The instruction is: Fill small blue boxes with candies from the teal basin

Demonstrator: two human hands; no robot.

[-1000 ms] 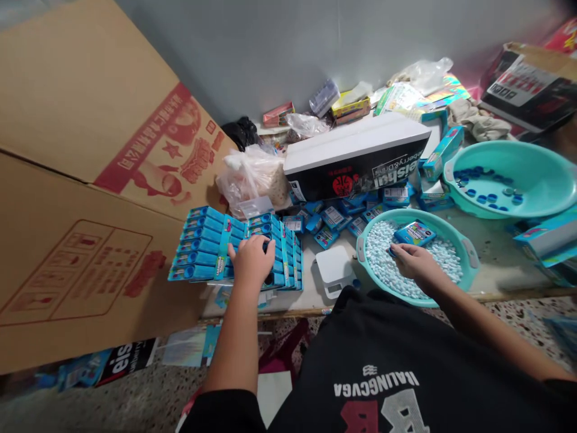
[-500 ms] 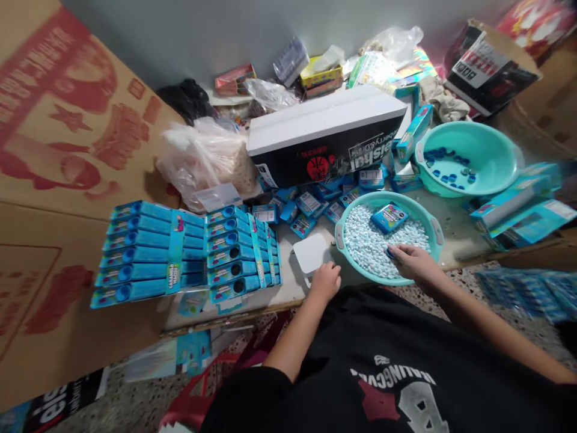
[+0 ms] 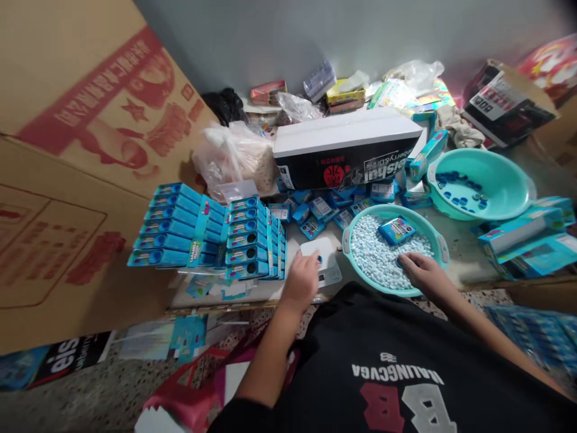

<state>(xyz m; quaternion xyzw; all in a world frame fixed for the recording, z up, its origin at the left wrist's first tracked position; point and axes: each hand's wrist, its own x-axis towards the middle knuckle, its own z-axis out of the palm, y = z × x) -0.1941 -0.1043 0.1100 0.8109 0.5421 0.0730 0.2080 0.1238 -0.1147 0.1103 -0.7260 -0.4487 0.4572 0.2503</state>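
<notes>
My left hand [image 3: 301,280] rests at the small white scale [image 3: 319,255], its fingers curled round a small blue piece that I cannot make out. My right hand [image 3: 421,272] lies in the near teal basin [image 3: 349,239] of pale blue-white pellets, fingers bent on the pellets with a small blue thing at the fingertips. A blue packet [image 3: 396,230] lies on the pellets. Left of the scale stand rows of blue boxes [image 3: 211,236], some with open round holes.
A second teal basin [image 3: 505,204] with blue caps sits at the right. A black-and-white carton [image 3: 345,150], loose blue packets [image 3: 322,207], plastic bags [image 3: 234,159] and clutter fill the back. A large cardboard box [image 3: 67,168] stands at the left. Blue cartons [image 3: 527,237] lie at the right edge.
My left hand left the rows of blue boxes, drew back toward me and now sits at the white scale. My right hand stayed in the pellet basin.
</notes>
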